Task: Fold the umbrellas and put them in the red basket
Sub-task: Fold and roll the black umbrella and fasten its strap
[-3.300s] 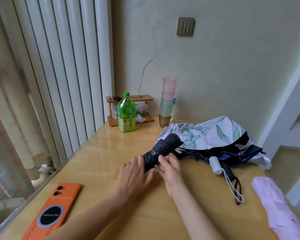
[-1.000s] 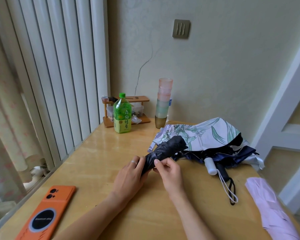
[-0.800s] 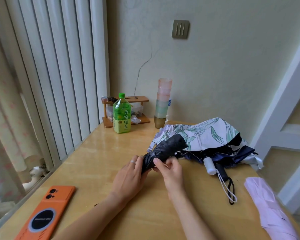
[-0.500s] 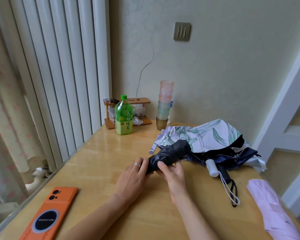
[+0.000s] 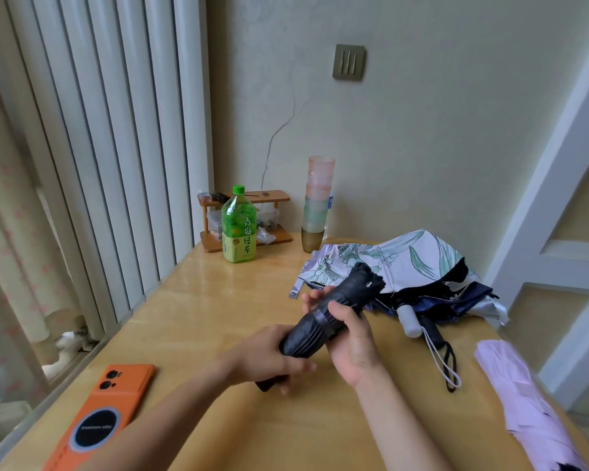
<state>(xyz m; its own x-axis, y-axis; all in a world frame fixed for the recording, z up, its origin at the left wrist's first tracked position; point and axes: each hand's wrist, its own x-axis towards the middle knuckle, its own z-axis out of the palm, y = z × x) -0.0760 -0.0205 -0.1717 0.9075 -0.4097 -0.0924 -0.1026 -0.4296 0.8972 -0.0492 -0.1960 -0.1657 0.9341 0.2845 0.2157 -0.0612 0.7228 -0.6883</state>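
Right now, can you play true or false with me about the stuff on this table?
The left hand and right hand both hold the black umbrella. True.
The orange phone lies beside the stacked cups. False: it lies at the near left of the table, far from them.
The green bottle stands upright. True.
The flowery umbrella is rolled up tight. False: its cloth lies loose on the table.

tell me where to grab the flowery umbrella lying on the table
Probably the white handle, from the near side: it pokes out rigid and bare from under the limp canopy of the floral umbrella, pointing toward the person.
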